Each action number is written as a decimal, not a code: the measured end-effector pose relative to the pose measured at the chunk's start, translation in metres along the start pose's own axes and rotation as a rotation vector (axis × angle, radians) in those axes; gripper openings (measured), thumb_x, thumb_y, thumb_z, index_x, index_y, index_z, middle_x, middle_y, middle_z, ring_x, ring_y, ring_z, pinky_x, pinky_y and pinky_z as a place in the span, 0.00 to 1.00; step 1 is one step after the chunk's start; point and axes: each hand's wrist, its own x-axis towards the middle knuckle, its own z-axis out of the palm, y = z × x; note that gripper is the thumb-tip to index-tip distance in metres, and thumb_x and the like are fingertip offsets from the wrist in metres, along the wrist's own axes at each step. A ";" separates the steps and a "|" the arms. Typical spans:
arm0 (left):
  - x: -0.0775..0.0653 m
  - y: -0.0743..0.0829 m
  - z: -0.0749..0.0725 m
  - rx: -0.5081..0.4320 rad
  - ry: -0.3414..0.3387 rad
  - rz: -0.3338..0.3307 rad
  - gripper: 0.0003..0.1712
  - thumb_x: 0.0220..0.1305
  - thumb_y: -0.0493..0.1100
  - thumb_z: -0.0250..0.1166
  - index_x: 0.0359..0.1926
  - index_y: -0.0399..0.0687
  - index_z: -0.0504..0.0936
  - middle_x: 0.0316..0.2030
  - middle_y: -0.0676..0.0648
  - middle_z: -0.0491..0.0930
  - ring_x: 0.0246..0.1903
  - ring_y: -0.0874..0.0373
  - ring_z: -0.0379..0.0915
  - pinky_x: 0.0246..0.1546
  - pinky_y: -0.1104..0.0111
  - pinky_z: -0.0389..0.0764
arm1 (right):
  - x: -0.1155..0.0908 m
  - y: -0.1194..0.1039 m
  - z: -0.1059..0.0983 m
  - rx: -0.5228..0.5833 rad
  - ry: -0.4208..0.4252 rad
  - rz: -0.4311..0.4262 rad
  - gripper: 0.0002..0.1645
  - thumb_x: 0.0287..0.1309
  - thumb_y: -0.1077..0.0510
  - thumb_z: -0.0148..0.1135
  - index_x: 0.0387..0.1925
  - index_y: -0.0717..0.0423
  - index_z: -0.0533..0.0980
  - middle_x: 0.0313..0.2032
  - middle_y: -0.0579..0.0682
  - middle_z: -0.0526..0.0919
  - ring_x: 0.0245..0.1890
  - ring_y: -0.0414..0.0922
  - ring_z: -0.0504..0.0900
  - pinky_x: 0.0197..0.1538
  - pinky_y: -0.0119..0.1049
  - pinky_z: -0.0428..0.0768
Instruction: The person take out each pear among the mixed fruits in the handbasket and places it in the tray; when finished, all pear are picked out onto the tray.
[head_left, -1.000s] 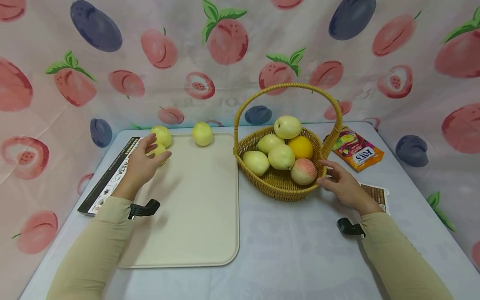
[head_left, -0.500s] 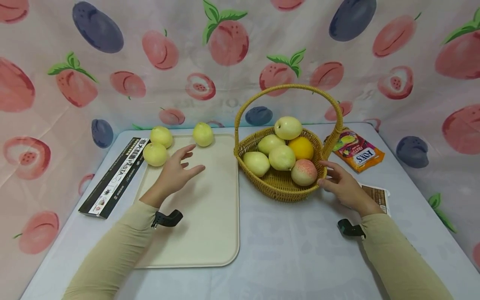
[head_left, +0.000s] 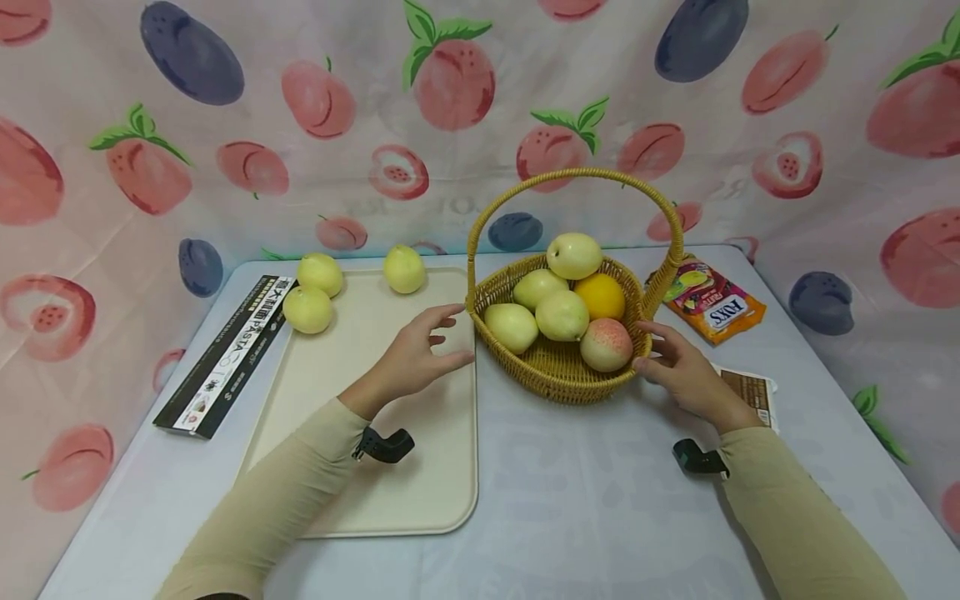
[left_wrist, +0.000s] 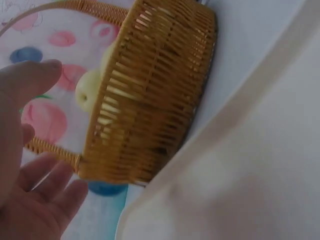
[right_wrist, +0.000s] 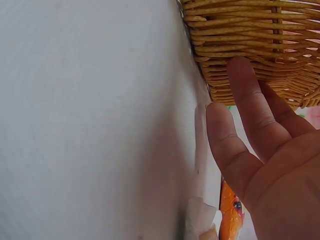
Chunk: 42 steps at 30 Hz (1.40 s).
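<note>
A wicker basket [head_left: 558, 387] with an arched handle stands at the back centre. Inside lie several pale green pears [head_left: 562, 315], an orange [head_left: 601, 296] and a blushed peach [head_left: 607, 345]. My left hand [head_left: 412, 354] hovers over the right side of the beige tray [head_left: 390, 500], its fingers spread and holding nothing. Its fingertips are close to the basket's left rim; the left wrist view shows the woven wall [left_wrist: 145, 100] just beyond them. My right hand [head_left: 686, 375] touches the basket's right side, its fingers extended against the outer weave in the right wrist view.
Two yellow-green pears [head_left: 307, 309] sit at the tray's back left corner, and another pear [head_left: 404, 269] at its back edge. A black and white pasta box [head_left: 232, 354] lies left of the tray. An orange FOX'S packet [head_left: 716, 300] and a brown-and-white packet [head_left: 752, 392] lie on the right.
My left hand has moved right across the tray, from beside the pears at the back left to near the basket. The right hand stays at the basket's side.
</note>
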 end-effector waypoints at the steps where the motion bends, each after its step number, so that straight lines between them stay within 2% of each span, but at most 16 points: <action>1: 0.002 0.002 0.003 -0.002 -0.003 0.014 0.41 0.62 0.43 0.72 0.72 0.38 0.65 0.68 0.39 0.67 0.64 0.42 0.67 0.60 0.55 0.74 | 0.000 0.000 0.000 0.003 0.000 0.000 0.42 0.73 0.49 0.57 0.78 0.54 0.50 0.73 0.70 0.52 0.63 0.69 0.66 0.59 0.64 0.71; 8: 0.020 0.013 0.022 -0.015 -0.016 0.113 0.38 0.63 0.42 0.72 0.70 0.39 0.67 0.64 0.38 0.69 0.59 0.45 0.69 0.57 0.56 0.76 | -0.001 -0.002 0.001 -0.013 0.002 0.003 0.42 0.73 0.48 0.57 0.78 0.54 0.50 0.73 0.70 0.52 0.64 0.70 0.66 0.59 0.65 0.71; 14: 0.036 0.017 0.033 -0.048 -0.031 0.112 0.38 0.63 0.42 0.72 0.70 0.37 0.67 0.65 0.41 0.69 0.62 0.47 0.68 0.62 0.58 0.72 | -0.002 -0.001 0.001 -0.022 0.005 0.013 0.42 0.73 0.48 0.57 0.79 0.53 0.50 0.72 0.70 0.54 0.63 0.69 0.67 0.58 0.63 0.72; 21: 0.057 0.028 0.047 -0.017 -0.073 0.166 0.40 0.62 0.43 0.73 0.71 0.37 0.67 0.66 0.40 0.68 0.63 0.46 0.68 0.63 0.65 0.70 | -0.003 -0.001 -0.001 -0.025 0.010 0.017 0.42 0.73 0.48 0.57 0.79 0.53 0.50 0.72 0.70 0.55 0.63 0.68 0.67 0.59 0.63 0.72; 30: 0.074 0.036 0.062 -0.021 -0.112 0.111 0.41 0.62 0.46 0.72 0.73 0.41 0.65 0.67 0.41 0.67 0.62 0.47 0.69 0.62 0.61 0.71 | -0.002 -0.001 0.000 -0.030 0.003 0.014 0.42 0.73 0.47 0.57 0.78 0.53 0.50 0.72 0.70 0.56 0.62 0.67 0.69 0.59 0.63 0.72; 34: 0.081 0.041 0.066 0.015 -0.119 0.095 0.42 0.63 0.49 0.72 0.73 0.43 0.65 0.68 0.43 0.66 0.62 0.48 0.68 0.62 0.59 0.71 | -0.001 0.000 -0.001 -0.028 0.001 -0.006 0.41 0.73 0.49 0.57 0.78 0.54 0.50 0.71 0.69 0.56 0.61 0.66 0.70 0.58 0.61 0.73; 42: 0.089 0.047 0.071 0.071 -0.191 0.065 0.46 0.62 0.51 0.72 0.75 0.45 0.61 0.72 0.44 0.62 0.69 0.52 0.58 0.66 0.60 0.65 | -0.002 -0.002 -0.001 -0.016 -0.003 0.008 0.42 0.73 0.48 0.57 0.78 0.54 0.50 0.73 0.69 0.54 0.62 0.68 0.69 0.59 0.64 0.71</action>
